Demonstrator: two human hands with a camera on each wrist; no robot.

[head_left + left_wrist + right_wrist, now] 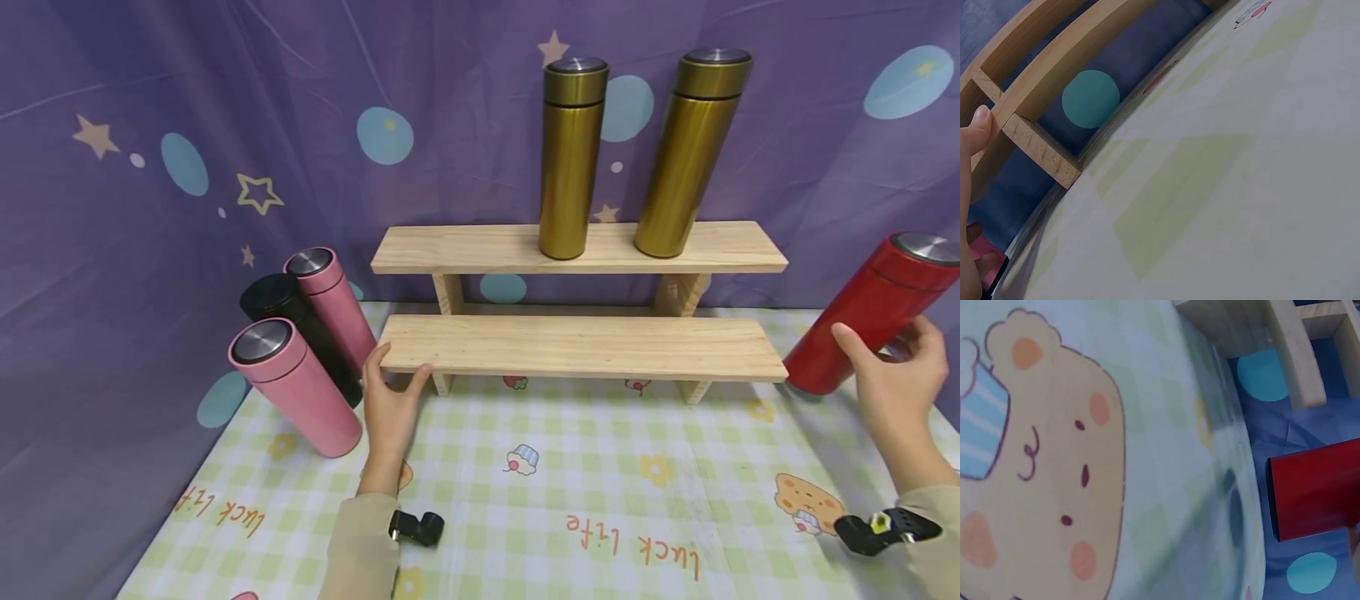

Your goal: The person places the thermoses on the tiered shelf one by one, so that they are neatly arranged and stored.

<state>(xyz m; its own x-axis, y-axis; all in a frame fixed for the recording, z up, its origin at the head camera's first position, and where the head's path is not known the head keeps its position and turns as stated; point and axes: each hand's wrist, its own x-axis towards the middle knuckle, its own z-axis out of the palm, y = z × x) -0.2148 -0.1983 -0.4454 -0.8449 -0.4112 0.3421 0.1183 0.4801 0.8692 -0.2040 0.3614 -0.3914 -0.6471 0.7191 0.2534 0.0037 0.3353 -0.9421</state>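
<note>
The right hand [903, 367] has its fingers around a red bottle [870, 317], tilted beyond the right end of the wooden shelf [577, 343]. From the head its base seems almost at the lower step's corner; the right wrist view reveals a gap there, the base lifted off the bench [465, 467]. The left hand [390, 408] grips the shelf's front left corner; its wrist view adds fingertips curled below the thumb. Pink bottles [300, 383] and a black bottle [318, 337] crowd that end. Checked cloth stretches between the forearms.
</note>
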